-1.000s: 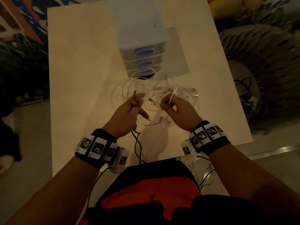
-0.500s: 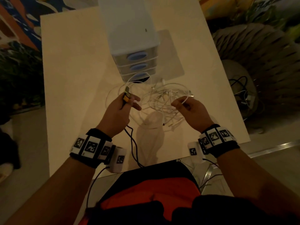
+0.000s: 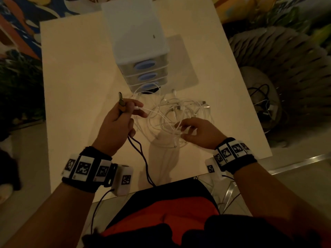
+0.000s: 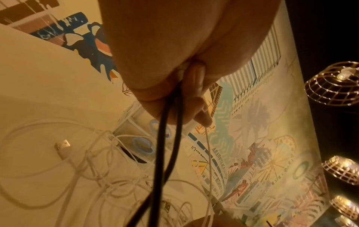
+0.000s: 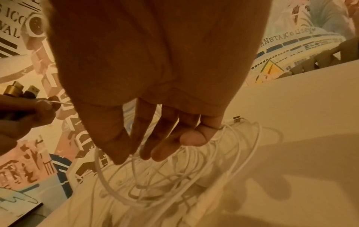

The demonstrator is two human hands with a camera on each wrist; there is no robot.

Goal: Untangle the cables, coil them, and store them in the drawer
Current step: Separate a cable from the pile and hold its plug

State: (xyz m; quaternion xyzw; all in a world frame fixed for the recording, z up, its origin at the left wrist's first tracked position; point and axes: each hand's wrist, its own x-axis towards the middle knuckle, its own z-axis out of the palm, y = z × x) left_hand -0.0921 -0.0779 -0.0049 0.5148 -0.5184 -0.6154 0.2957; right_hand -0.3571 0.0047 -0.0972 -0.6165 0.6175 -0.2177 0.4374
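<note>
A tangle of white cables (image 3: 179,111) (image 4: 87,161) (image 5: 174,176) lies on the pale table (image 3: 77,77) in front of a white drawer unit (image 3: 138,38) with blue handles. My left hand (image 3: 132,110) (image 4: 174,76) grips a dark cable (image 3: 141,154) (image 4: 161,153) near its gold plugs (image 3: 121,102) (image 5: 19,90). It also pinches a white cable end (image 3: 138,107). The dark cable hangs down over the near table edge. My right hand (image 3: 182,130) (image 5: 155,138) hovers over the tangle's near side, fingers spread and touching the white loops.
A clear mat (image 3: 186,72) lies under the drawer unit; its bottom drawer (image 3: 150,87) shows a dark gap below. A ribbed woven object (image 3: 286,65) and loose cables (image 3: 263,99) sit off the table's right edge. A painted mural fills the background.
My hands have drawn apart. The left keeps the dark cable and now also pinches a white end. The right has let go of its white loop and spread its fingers over the tangle.
</note>
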